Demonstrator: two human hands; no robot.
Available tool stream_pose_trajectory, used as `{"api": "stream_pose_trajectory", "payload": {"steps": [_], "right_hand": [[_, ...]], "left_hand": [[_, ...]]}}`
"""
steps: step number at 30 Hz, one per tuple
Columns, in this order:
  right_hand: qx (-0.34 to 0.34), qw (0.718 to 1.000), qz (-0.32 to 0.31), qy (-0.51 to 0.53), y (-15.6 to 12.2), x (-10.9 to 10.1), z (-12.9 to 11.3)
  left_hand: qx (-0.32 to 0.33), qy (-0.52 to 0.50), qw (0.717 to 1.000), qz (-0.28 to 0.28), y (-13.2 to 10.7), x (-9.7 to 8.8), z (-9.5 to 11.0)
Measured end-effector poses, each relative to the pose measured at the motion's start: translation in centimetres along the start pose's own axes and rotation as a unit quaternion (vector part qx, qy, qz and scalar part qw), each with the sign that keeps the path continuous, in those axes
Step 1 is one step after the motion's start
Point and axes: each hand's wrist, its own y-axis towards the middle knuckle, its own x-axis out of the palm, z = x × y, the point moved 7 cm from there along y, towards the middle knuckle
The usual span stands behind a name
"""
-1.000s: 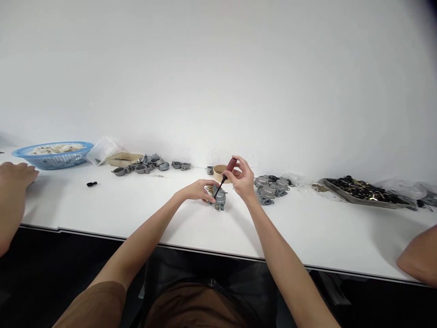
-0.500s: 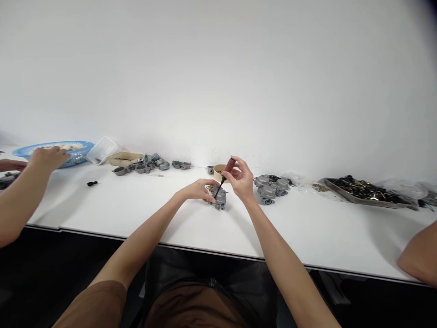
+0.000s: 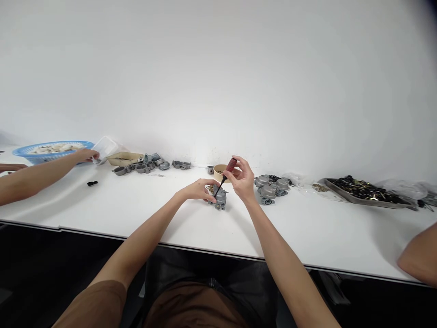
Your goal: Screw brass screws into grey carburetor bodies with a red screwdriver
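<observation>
My right hand [image 3: 243,178] is closed around the red handle of a screwdriver [image 3: 230,166], which slants down to the left. Its dark shaft reaches a small grey metal carburetor [image 3: 220,198] standing on the white table. My left hand [image 3: 200,190] grips that carburetor from its left side, thumb and fingers around it, partly hiding it. Small brass-coloured pieces [image 3: 210,189] show just behind the left fingers. Beyond the hands stands a round tan tub [image 3: 218,172], partly covered by the right hand.
More assembled carburetors [image 3: 269,187] stand to the right, before a metal tray [image 3: 348,197] of dark parts. Loose grey metal bowls [image 3: 141,167] lie back left. A co-worker's hand [image 3: 87,156] is at a clear plastic box [image 3: 106,148] beside a blue basket [image 3: 34,157]. Another person's arm [image 3: 419,255] rests right.
The co-worker's hand at left has moved right, from above the blue basket to the clear box. My hands, the screwdriver and the carburetor stay almost in place.
</observation>
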Motion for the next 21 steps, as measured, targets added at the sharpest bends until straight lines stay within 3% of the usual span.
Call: {"api": "stream_pose_trajectory", "payload": {"steps": [5,14,21], "right_hand": [[0.008,1.0,-0.011,0.009,0.0,0.2,0.1],[0.052,0.993,-0.095,0.053,-0.2,1.3,-0.5],[0.06,0.997,-0.04,0.013,0.1,0.3,0.0]], "left_hand": [[0.0,0.005,1.0,0.003,-0.1,0.0,0.2],[0.003,0.03,0.999,0.03,-0.1,0.1,0.1],[0.002,0.0,1.0,0.029,0.2,0.8,-0.1]]}}
